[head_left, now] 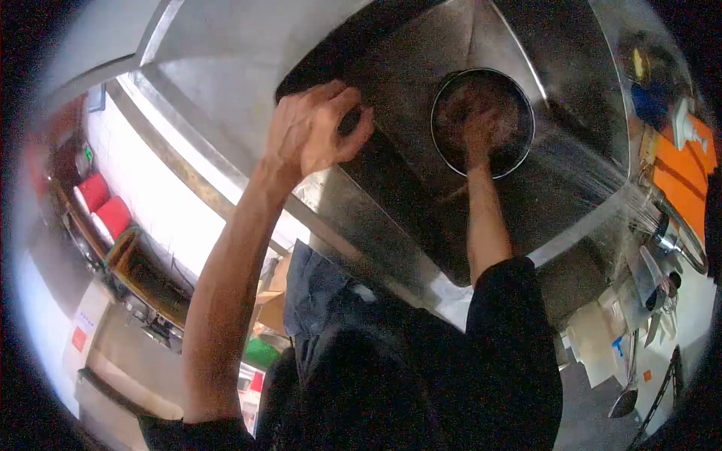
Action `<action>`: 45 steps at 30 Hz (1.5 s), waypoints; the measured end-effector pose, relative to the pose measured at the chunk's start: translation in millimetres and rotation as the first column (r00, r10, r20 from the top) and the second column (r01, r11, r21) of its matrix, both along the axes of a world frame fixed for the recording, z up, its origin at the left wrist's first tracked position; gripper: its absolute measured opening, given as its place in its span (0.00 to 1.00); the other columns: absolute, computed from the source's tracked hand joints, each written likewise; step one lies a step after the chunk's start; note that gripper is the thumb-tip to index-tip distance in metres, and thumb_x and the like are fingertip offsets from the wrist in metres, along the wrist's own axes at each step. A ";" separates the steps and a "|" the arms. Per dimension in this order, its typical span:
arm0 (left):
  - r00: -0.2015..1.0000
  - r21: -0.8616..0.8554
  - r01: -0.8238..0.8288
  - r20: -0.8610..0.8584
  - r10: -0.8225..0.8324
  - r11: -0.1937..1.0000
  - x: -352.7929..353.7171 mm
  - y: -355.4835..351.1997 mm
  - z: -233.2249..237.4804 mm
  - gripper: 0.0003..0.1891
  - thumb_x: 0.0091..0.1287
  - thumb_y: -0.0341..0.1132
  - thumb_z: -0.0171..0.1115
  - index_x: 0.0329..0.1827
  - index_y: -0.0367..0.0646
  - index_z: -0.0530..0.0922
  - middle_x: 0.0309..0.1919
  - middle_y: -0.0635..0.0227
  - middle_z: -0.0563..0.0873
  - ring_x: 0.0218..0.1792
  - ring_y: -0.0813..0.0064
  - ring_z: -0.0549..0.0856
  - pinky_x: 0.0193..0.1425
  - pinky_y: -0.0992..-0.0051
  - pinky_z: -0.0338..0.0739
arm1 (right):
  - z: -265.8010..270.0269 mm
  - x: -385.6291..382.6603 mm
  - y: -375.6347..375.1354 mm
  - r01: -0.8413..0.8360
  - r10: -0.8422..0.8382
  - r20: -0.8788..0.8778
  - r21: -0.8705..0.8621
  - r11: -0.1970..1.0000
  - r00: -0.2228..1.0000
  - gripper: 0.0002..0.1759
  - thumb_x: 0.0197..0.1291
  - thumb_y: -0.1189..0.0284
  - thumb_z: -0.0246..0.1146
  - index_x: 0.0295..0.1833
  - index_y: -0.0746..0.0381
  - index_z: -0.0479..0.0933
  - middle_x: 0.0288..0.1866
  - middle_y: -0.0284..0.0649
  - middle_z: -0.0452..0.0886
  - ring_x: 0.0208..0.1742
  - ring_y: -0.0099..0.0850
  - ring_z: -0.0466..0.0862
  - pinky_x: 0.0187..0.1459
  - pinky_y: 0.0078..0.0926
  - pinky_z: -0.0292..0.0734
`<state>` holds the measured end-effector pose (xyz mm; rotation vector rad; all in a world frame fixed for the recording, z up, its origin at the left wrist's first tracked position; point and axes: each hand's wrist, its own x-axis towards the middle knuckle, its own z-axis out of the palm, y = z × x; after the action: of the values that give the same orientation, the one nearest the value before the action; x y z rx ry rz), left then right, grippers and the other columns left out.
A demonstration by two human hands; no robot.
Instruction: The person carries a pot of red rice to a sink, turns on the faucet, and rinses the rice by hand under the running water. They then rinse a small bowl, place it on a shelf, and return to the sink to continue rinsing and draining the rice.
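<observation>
My left hand (320,124) hovers above the near rim of the metal sink (421,225). Its fingers are curled with the thumb held apart, and I see nothing between them. My right hand (480,131) reaches down into a round metal bowl (532,131) standing in the basin. The fingers look stretched out inside it, though blurred. Around them the bowl shows a pinkish, hazy patch, which may be contents or a reflection. Water sprays across the basin from a spray head (665,234) at the right, toward the bowl.
A hose loops behind the spray head. Ladles and other utensils (628,398) hang at the lower right, near an orange panel (684,173). White bottle with pump (686,128) stands at the right. Red rolls (113,214) and a brown bin-like container (143,270) are at the left.
</observation>
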<state>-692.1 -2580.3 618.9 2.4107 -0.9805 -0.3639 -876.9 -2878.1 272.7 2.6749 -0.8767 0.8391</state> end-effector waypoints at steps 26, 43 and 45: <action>0.999 0.016 0.039 -0.038 -0.038 0.999 -0.3 -1.1 7.1 0.09 0.59 0.39 0.65 0.32 0.42 0.80 0.28 0.59 0.82 0.29 0.54 0.83 0.32 0.60 0.79 | 39.6 -8.0 -28.0 0.247 0.065 -0.481 0.557 0.793 0.875 0.36 0.53 0.57 0.67 0.64 0.64 0.69 0.63 0.54 0.73 0.61 0.50 0.76 0.62 0.45 0.71; 0.997 0.100 0.074 -0.043 -0.070 0.992 2.4 -6.3 9.9 0.09 0.59 0.39 0.65 0.31 0.43 0.79 0.29 0.62 0.82 0.28 0.58 0.84 0.30 0.62 0.80 | 165.6 64.5 23.2 0.402 0.134 -0.574 0.703 0.587 0.808 0.40 0.51 0.58 0.70 0.67 0.65 0.67 0.67 0.55 0.70 0.67 0.53 0.70 0.66 0.45 0.67; 0.996 0.139 0.069 -0.060 -0.061 0.988 2.8 -11.5 14.8 0.09 0.59 0.39 0.65 0.35 0.44 0.80 0.32 0.62 0.82 0.30 0.57 0.85 0.31 0.62 0.81 | 175.4 57.7 34.6 0.387 0.064 -0.520 0.705 0.594 0.851 0.36 0.54 0.56 0.69 0.64 0.63 0.71 0.70 0.54 0.68 0.68 0.52 0.68 0.66 0.43 0.66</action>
<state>-689.3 -2591.8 633.7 2.4835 -1.0418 -0.5372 -819.2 -2843.4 448.1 3.1495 -1.5983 -0.4697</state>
